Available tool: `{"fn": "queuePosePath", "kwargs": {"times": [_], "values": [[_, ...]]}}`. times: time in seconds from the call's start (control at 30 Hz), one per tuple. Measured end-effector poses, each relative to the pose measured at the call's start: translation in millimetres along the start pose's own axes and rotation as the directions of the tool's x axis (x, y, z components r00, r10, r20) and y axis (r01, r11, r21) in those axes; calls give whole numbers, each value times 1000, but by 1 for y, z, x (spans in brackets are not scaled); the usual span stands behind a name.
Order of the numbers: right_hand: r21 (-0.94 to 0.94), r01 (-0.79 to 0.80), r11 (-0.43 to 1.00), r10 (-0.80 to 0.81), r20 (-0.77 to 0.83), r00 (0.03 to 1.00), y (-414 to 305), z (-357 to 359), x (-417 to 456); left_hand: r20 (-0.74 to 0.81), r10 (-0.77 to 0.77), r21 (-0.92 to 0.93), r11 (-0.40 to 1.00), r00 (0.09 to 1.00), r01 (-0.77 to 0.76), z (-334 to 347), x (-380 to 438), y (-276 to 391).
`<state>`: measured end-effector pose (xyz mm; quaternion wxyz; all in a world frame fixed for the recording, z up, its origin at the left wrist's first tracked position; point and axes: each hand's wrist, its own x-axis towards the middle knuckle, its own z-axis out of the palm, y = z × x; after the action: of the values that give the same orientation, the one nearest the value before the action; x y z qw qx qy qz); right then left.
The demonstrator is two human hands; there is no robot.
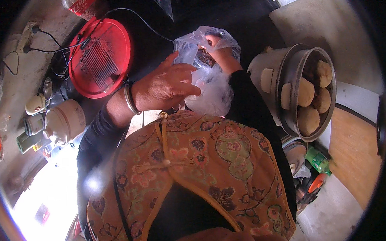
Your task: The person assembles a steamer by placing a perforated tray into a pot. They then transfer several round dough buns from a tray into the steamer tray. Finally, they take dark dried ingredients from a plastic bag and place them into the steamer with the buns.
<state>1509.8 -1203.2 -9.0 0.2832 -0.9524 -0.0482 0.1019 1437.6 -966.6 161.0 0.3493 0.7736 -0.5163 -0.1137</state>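
Observation:
My right hand point(219, 53) is inside the mouth of a clear plastic bag point(184, 53). Its fingers are curled over dark, crumbly pieces point(206, 58) in the bag. The bag's film partly veils the fingertips, so whether they grip anything is unclear. Beside the bag, to its left, my left hand point(168, 86) is palm down with its fingers spread. Nothing shows in it, and its fingertips come close to the film. A second crumpled bundle of whitish plastic film point(211, 94) lies below the bag, between my forearms.
On the left is a round red plastic lid point(125, 54) with dark ridges and a cable over it. A Coca-Cola bottle point(85, 3) stands behind. To the right, a metal steamer pot point(265, 64) holds several pale buns point(308, 120). A beige jug point(65, 122) sits lower left.

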Motion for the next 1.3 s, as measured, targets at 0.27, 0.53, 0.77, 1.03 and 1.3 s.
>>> {"fn": "queuePosePath", "kwargs": {"times": [0.27, 0.53, 0.77, 1.03, 1.3], "values": [[274, 212, 938, -138, -267, 954, 6, -8, -20, 19, 15, -5, 1000, 1000, -15, -1, 1, 0], [611, -168, 773, 113, 128, 985, 6, -29, -47, 56, 42, 55, 997, 998, -45, 1, 3, 1], [950, -263, 166, 164, 236, 958, -22, -60, -105, 117, 56, 90, 994, 992, -66, -3, 4, -8], [999, 1, -33, 54, 1, 999, -58, -171, -195, 109, 110, 140, 982, 988, -125, -7, 8, -10], [650, 27, 759, 372, -469, 801, -1, -294, -241, 141, 85, 116, 988, 986, -102, -7, 19, -10]]}}
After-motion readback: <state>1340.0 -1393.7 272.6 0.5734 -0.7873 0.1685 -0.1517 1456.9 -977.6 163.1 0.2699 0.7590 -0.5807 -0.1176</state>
